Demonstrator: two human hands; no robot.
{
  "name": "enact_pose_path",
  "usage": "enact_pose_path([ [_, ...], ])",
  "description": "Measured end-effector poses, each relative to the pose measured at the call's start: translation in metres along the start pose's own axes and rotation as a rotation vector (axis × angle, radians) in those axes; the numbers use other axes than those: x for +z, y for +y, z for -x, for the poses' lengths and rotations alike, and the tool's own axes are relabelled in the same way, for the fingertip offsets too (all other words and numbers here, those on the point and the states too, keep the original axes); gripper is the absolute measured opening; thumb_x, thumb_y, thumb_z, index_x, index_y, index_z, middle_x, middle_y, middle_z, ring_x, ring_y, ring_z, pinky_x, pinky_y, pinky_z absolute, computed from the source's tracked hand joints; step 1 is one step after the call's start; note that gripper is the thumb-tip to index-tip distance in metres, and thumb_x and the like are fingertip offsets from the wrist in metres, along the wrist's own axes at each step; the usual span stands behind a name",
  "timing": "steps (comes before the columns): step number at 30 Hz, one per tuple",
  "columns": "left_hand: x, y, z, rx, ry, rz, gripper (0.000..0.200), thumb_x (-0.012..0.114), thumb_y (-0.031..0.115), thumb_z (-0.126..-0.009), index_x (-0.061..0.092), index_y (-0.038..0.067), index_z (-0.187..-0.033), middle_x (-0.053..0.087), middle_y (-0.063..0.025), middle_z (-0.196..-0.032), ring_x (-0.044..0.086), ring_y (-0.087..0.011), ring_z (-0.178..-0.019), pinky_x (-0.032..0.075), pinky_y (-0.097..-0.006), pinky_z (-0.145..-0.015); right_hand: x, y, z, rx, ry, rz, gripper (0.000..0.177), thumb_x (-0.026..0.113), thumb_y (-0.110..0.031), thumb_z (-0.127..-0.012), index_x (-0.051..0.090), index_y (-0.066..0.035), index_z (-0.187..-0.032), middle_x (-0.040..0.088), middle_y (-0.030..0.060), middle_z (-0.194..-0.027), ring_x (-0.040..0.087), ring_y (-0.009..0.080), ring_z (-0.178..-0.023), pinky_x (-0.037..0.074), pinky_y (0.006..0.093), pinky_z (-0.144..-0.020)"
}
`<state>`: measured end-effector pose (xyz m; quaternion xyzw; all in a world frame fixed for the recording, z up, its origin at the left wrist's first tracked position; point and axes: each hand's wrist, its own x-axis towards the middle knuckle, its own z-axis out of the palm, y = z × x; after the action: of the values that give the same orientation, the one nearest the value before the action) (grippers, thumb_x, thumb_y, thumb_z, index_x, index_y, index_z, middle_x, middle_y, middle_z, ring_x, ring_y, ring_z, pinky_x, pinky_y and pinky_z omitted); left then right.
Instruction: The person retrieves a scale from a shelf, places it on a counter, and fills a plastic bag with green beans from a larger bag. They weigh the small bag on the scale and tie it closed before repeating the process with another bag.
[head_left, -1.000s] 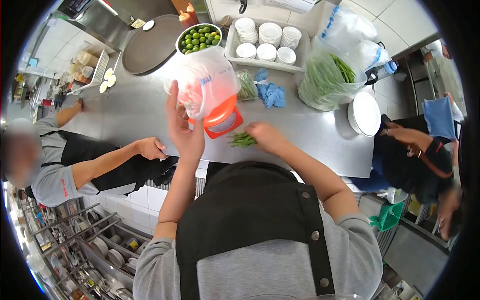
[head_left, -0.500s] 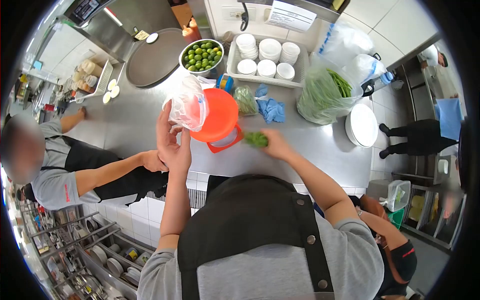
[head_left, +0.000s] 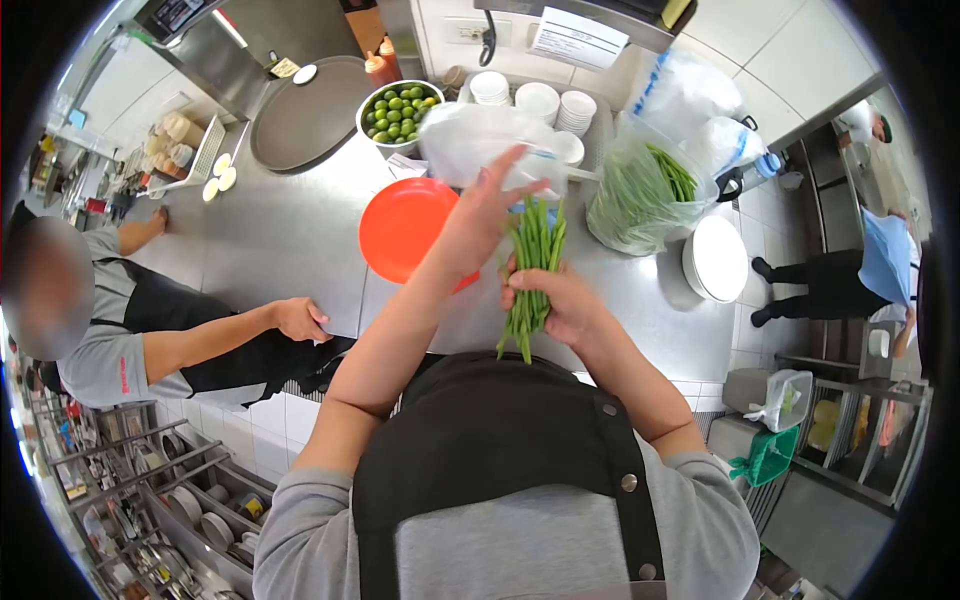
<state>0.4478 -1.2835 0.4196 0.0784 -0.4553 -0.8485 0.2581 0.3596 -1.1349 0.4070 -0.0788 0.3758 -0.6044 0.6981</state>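
Beans (head_left: 538,248) lifted clear of the counter's near side, now in front of the wearer's apron, held in right hand (head_left: 567,302). Half a second ago the same bunch was lower beside the red scale, blurred by motion; now it runs lengthwise away from the body, long ends beyond the fist, shorter ends towards the apron. Right fingers curled firmly round the middle, thumb across the front. Left hand (head_left: 476,222) has crossed from the far side of the red bowl (head_left: 392,228) to just above the beans, forearm passing over the bowl's right side. Left fingers stretched and well spread; bag (head_left: 480,140) right behind them, smeared by movement. Cannot tell whether the hidden fingers grip it, nor whether fingertips touch the beans. Bag has shifted too: it partly covered the red bowl, now it overlaps the tray (head_left: 598,140) of white dishes. Upshot for the work in hand: bunch and bag, formerly either side of the scale, are brought close together, both hands near one spot. Beans do not look to be inside the bag. Beyond, right: larger bag of greens (head_left: 640,200), white bowl (head_left: 716,262) just beside it. Limes (head_left: 402,115) stay put.
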Motion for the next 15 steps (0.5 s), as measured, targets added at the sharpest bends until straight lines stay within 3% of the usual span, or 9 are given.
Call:
enact_pose_path([
  [4,-0.011,-0.007,0.011,-0.107,-0.242,0.086,0.101,0.044,0.077,-0.092,0.038,-0.005,-0.151,0.045,-0.0173,-0.153,0.051,-0.0343,-0.133,0.041,-0.0447,-0.111,0.007,0.017,0.002,0.121,0.018,0.095,0.027,0.074,-0.001,-0.083,0.062,-0.002,-0.108,0.067,0.0084,-0.091,0.068,0.0190,-0.080,0.057,0.0335,-0.072],
  [5,-0.018,-0.008,0.018,-0.148,-0.275,0.116,0.090,0.031,0.071,-0.100,0.047,-0.006,-0.145,0.048,-0.0175,-0.151,0.048,-0.0303,-0.137,0.039,-0.0431,-0.113,0.005,0.020,0.001,0.155,0.032,0.114,0.028,0.074,0.000,-0.083,0.062,-0.002,-0.108,0.068,0.0083,-0.092,0.068,0.0187,-0.081,0.057,0.0333,-0.072],
  [11,-0.049,-0.017,0.035,-0.056,-0.056,-0.037,0.090,0.026,0.072,-0.101,0.045,-0.002,-0.148,0.047,-0.0159,-0.153,0.047,-0.0299,-0.135,0.038,-0.0472,-0.112,0.013,0.009,0.009,0.149,0.035,0.103,0.033,0.076,0.002,-0.081,0.063,-0.003,-0.111,0.068,0.0069,-0.099,0.068,0.0172,-0.086,0.057,0.0323,-0.074],
  [15,-0.035,-0.024,0.041,-0.072,0.042,0.157,0.093,0.023,0.075,-0.099,0.041,0.000,-0.151,0.045,-0.0155,-0.153,0.042,-0.0324,-0.140,0.039,-0.0493,-0.110,0.015,0.004,0.015,0.117,-0.046,0.114,0.036,0.078,0.000,-0.081,0.062,-0.003,-0.114,0.068,0.0074,-0.098,0.068,0.0179,-0.086,0.057,0.0328,-0.074],
])
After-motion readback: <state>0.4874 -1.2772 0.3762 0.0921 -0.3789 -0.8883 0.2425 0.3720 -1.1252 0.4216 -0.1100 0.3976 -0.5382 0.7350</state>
